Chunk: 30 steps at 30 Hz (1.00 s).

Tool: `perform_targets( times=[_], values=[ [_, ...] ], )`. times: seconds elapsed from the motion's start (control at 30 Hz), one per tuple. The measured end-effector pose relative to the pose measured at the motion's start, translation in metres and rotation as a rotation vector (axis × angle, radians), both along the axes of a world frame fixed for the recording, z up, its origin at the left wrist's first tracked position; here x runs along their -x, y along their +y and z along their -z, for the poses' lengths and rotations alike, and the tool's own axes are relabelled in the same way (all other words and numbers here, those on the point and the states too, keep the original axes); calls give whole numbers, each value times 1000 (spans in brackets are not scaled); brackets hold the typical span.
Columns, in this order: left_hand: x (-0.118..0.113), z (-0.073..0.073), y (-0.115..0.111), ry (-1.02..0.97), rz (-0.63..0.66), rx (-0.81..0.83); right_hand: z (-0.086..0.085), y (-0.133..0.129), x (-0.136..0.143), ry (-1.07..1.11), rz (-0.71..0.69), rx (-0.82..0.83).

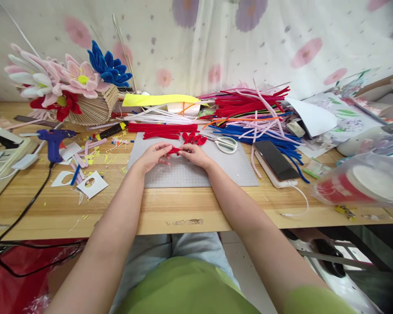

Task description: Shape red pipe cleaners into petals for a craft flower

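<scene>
Between my two hands is a short red pipe cleaner piece [174,151], held above the grey cutting mat [196,176]. My left hand [156,156] pinches its left part and my right hand [194,155] pinches the right part. The fingers hide much of its shape. Just beyond my right hand lie several red pipe cleaner loops [194,138], close together. A row of straight red pipe cleaners [162,129] rests along the mat's far edge. Scissors with pale handles [225,145] lie at the mat's back right.
A blue glue gun [55,141] stands at left near paper scraps [92,184]. Finished fuzzy flowers [81,78] rise at back left. Bundled pipe cleaners [249,104] pile up behind the mat. To the right are a phone [277,160] and a bagged cup [363,185].
</scene>
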<state>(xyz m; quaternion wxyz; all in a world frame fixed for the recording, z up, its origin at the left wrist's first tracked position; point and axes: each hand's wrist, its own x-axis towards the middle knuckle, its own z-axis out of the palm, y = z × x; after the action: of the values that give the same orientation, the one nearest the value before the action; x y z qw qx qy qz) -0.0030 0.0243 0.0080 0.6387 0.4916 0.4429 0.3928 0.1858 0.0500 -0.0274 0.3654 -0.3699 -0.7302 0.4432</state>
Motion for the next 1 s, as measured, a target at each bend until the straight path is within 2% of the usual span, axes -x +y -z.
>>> perform_targets(
  times=[0.07,0.13,0.33,0.5,0.6,0.77,0.87,0.93,1.0],
  values=[
    [1,1,-1,-61,101,-2,-1,0,0,-10,-25,16],
    [2,3,0,-137,149,24,-1,-1,2,-7,-36,34],
    [1,9,3,-217,139,117,-2,-4,6,31,27,74],
    [-2,10,6,-205,-60,20,2,-5,8,86,73,52],
    [-6,12,7,-146,-175,-39,5,-5,11,38,112,11],
    [-21,15,5,-56,-236,10,6,-8,17,-130,147,-169],
    [-30,17,5,-34,-342,18,4,-11,19,-203,159,-224],
    [-33,18,5,-41,-434,0,1,-12,17,-210,205,-254],
    [-33,17,5,-53,-493,-14,-4,-13,13,-185,317,-306]
  ],
)
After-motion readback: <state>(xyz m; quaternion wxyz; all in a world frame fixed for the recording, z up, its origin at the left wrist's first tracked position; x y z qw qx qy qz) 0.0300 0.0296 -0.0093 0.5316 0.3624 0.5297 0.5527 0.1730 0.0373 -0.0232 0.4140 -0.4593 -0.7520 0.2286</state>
